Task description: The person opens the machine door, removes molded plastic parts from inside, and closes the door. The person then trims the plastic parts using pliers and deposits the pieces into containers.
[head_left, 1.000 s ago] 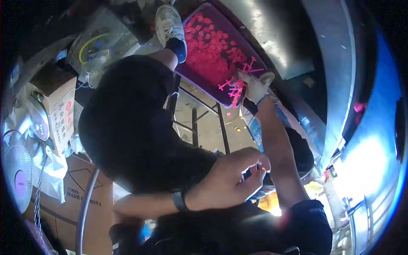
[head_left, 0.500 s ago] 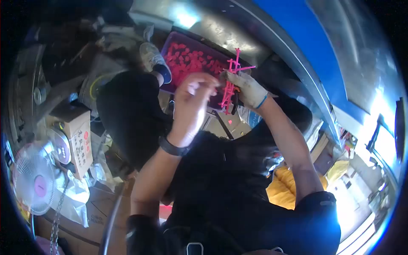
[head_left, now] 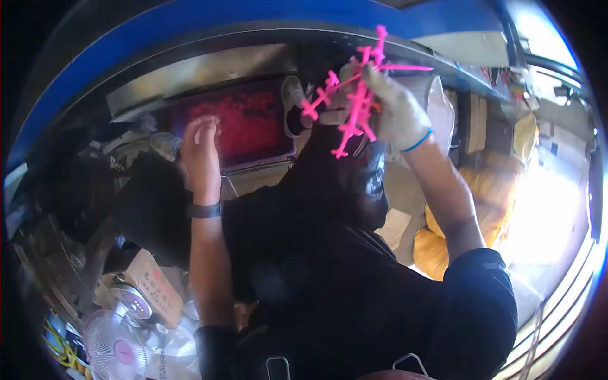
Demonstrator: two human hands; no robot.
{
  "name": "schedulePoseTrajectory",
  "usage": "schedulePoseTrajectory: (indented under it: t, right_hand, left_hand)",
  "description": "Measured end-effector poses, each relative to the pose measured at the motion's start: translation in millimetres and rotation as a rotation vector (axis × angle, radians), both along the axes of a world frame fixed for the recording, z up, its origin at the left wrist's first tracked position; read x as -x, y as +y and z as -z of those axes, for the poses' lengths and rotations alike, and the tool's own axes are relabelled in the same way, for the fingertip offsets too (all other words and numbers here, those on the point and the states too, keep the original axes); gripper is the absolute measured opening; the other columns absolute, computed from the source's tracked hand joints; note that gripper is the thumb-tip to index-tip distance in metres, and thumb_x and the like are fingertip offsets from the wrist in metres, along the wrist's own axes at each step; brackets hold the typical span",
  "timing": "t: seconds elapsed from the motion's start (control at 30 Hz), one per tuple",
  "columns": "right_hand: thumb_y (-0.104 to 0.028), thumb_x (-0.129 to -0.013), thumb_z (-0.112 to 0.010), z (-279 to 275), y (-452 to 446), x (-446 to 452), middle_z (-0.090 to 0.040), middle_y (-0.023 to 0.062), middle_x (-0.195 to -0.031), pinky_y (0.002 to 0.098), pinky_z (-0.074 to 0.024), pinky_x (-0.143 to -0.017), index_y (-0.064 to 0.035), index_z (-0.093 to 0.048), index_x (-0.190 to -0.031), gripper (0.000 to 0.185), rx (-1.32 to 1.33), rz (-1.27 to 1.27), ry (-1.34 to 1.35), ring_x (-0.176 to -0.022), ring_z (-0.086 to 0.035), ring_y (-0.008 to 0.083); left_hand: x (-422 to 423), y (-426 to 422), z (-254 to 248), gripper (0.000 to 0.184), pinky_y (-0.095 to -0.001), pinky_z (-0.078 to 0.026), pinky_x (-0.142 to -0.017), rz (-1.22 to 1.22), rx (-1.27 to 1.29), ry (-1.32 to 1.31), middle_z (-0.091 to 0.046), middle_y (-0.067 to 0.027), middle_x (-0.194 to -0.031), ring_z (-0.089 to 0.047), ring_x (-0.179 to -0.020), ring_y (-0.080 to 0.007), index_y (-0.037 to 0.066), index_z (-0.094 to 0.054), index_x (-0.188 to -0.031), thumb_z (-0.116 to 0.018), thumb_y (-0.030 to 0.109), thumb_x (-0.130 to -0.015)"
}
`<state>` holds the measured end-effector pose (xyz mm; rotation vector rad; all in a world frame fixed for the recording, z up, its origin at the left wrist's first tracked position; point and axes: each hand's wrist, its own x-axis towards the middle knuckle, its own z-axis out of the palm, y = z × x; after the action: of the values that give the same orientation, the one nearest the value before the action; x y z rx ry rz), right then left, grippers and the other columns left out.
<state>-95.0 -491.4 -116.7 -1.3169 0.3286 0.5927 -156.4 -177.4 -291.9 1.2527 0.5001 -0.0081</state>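
My right hand (head_left: 400, 117), in a pale work glove with a blue cuff edge, is closed around a bunch of bright pink plastic sprues (head_left: 360, 109). Their branched stems stick out above and below the fingers. Something small and orange shows near the palm, too little to name. My bare left hand (head_left: 201, 155), with a dark band at the wrist, is raised at the near left side of a purple tray (head_left: 256, 163). Its fingers are loosely bent and a bit blurred, with nothing visible in them. Pink pieces (head_left: 244, 123) lie in the tray, smeared by motion.
A metal ledge (head_left: 196, 73) and a blue panel (head_left: 190, 25) run behind the tray. At lower left are a cardboard box (head_left: 155, 288) and a white fan (head_left: 117, 345). A yellow sack (head_left: 434, 250) lies at the right. A shoe (head_left: 292, 98) stands beside the tray.
The view has turned. My left hand has moved away from the sprues, leftward toward the tray. My right hand still grips the sprues, now apart from the tray, with one branch spread to the left.
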Motion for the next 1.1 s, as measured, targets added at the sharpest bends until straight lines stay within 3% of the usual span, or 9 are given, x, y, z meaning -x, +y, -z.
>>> schedulePoseTrajectory:
  t: [0.13,0.17,0.23,0.33,0.43,0.7,0.83,1.0,1.1]
  right_hand:
    - [-0.038,-0.102,-0.064,-40,-51,13,-0.066,0.0140,-0.118,0.0569,-0.0581,-0.095,-0.0039,-0.059,-0.132,0.046,-0.139,0.222,-0.141,-0.112,-0.066,0.0327]
    - [-0.039,-0.102,-0.065,-39,-74,17,-0.065,0.0146,-0.118,0.0573,-0.0578,-0.095,-0.0033,-0.059,-0.132,0.047,0.347,0.129,-0.362,-0.113,-0.066,0.0330]
    - [-0.041,-0.100,-0.067,-35,-120,25,-0.065,0.0146,-0.119,0.0582,-0.0573,-0.097,-0.0037,-0.059,-0.131,0.049,0.568,0.160,-0.460,-0.113,-0.066,0.0331]
    - [-0.043,-0.098,-0.071,-40,-171,36,-0.064,0.0118,-0.122,0.0613,-0.0560,-0.098,-0.0072,-0.061,-0.127,0.048,-0.069,0.432,-0.203,-0.112,-0.067,0.0318]
    - [-0.044,-0.099,-0.068,-31,-237,48,-0.066,0.0129,-0.121,0.0641,-0.0562,-0.094,-0.0061,-0.062,-0.127,0.048,0.088,0.589,-0.177,-0.111,-0.067,0.0311]
    - [-0.049,-0.105,-0.056,24,-349,83,-0.072,0.0076,-0.109,0.0452,-0.0613,-0.080,-0.0069,-0.063,-0.129,0.049,0.568,0.456,0.154,-0.097,-0.071,0.0191]
    - [-0.050,-0.098,-0.067,54,-370,96,-0.071,0.0052,-0.109,0.0515,-0.0573,-0.084,-0.0082,-0.065,-0.124,0.049,0.754,0.436,0.282,-0.097,-0.069,0.0197]
    - [-0.060,-0.100,-0.056,85,-394,109,-0.061,0.0098,-0.125,0.0613,-0.0476,-0.098,-0.0100,-0.063,-0.131,0.060,1.070,0.110,0.238,-0.122,-0.057,0.0299]
    - [-0.059,-0.100,-0.056,68,-371,97,-0.064,0.0075,-0.116,0.0517,-0.0502,-0.089,-0.0098,-0.066,-0.126,0.056,1.093,0.148,0.457,-0.113,-0.060,0.0246]
  left_hand:
    - [4,-23,-3,0.013,-0.0253,-0.049,-0.084,0.175,-0.140,-0.048,-0.069,-0.0032,-0.102,-0.062,-0.094,-0.0100,0.005,-0.069,-0.109,-0.067,0.014,-0.100]
    - [6,-22,4,0.014,-0.0239,-0.048,-0.081,0.222,-0.231,-0.016,-0.069,-0.0024,-0.099,-0.060,-0.092,-0.0074,0.005,-0.070,-0.109,-0.066,0.015,-0.100]
    - [8,-18,28,0.014,-0.0247,-0.047,-0.079,0.301,-0.338,-0.029,-0.069,-0.0027,-0.097,-0.059,-0.090,-0.0071,0.005,-0.071,-0.109,-0.066,0.015,-0.100]
    - [4,-16,45,0.015,-0.0287,-0.050,-0.083,0.326,-0.423,-0.030,-0.073,-0.0062,-0.100,-0.064,-0.092,-0.0122,0.004,-0.071,-0.109,-0.067,0.016,-0.100]
    - [-2,-11,59,0.015,-0.0273,-0.050,-0.082,0.360,-0.489,0.017,-0.071,-0.0045,-0.096,-0.064,-0.090,-0.0115,0.003,-0.070,-0.108,-0.065,0.015,-0.100]
    - [-6,-11,82,0.020,-0.0367,-0.051,-0.092,0.496,-0.675,-0.035,-0.075,-0.0160,-0.111,-0.071,-0.105,-0.0263,0.003,-0.070,-0.112,-0.065,0.017,-0.099]
    - [-5,-16,78,0.024,-0.0401,-0.052,-0.092,0.564,-0.729,-0.020,-0.074,-0.0200,-0.111,-0.071,-0.107,-0.0343,0.004,-0.069,-0.115,-0.064,0.019,-0.098]
    - [-4,-18,85,0.026,-0.0435,-0.053,-0.092,0.632,-0.783,-0.026,-0.073,-0.0214,-0.112,-0.070,-0.108,-0.0397,0.005,-0.069,-0.117,-0.062,0.021,-0.098]
    - [-5,-20,85,0.026,-0.0460,-0.053,-0.091,0.687,-0.822,-0.037,-0.073,-0.0227,-0.112,-0.069,-0.108,-0.0426,0.006,-0.069,-0.117,-0.061,0.023,-0.098]
